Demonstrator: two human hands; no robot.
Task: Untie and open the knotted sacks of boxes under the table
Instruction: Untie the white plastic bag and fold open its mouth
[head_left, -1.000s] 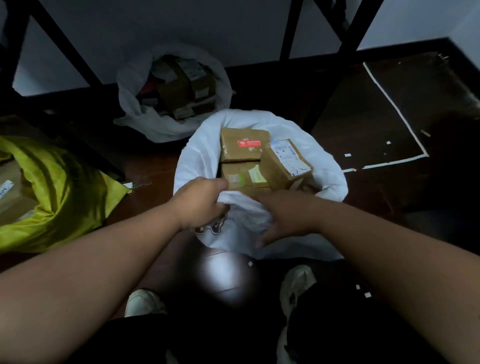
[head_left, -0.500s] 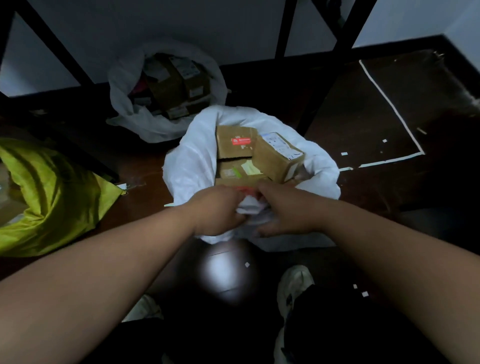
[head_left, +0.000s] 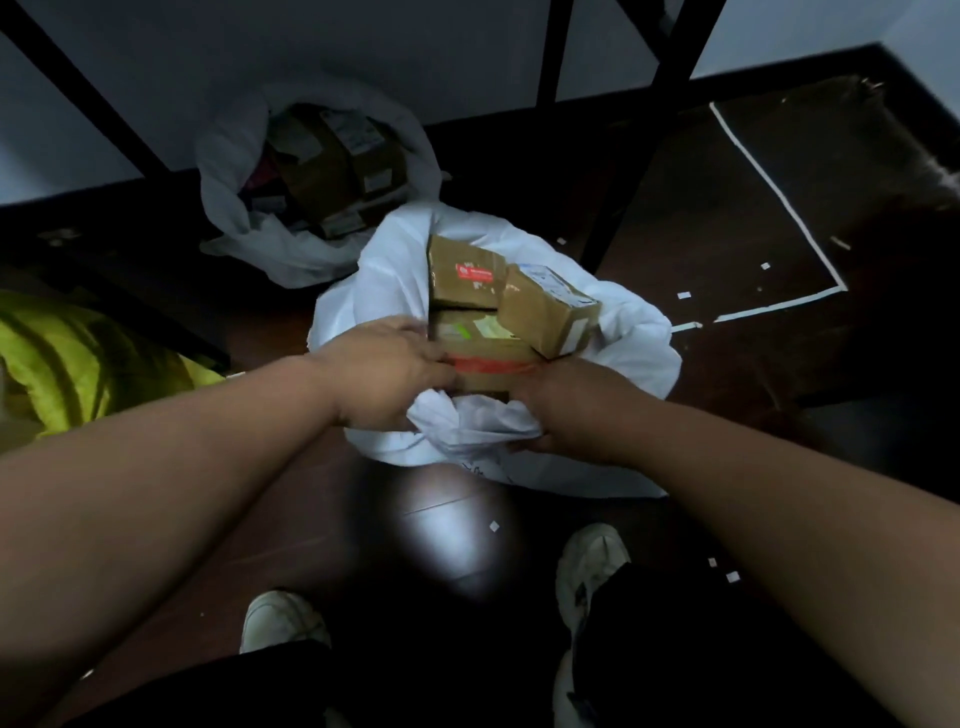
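A white sack (head_left: 636, 343) stands open on the dark floor in front of me, with several brown cardboard boxes (head_left: 545, 312) showing in its mouth. My left hand (head_left: 387, 376) grips the near rim of the sack on the left side. On the right side, my right hand (head_left: 563, 402) clutches the same bunched rim. The fabric between my hands is folded down, and a box with red tape (head_left: 491, 366) shows above it. A second white sack (head_left: 234, 171) lies open farther back, full of boxes. A yellow sack (head_left: 78, 358) sits at the left.
Black table legs (head_left: 639, 135) rise just behind the near sack, and another slants at the far left (head_left: 83, 93). White tape lines (head_left: 769, 171) mark the floor at the right. My two white shoes (head_left: 592, 561) stand below the sack. A grey wall closes the back.
Both hands have pushed the near rim of the sack lower and drawn it toward me, uncovering a red-taped box. The view has shifted slightly.
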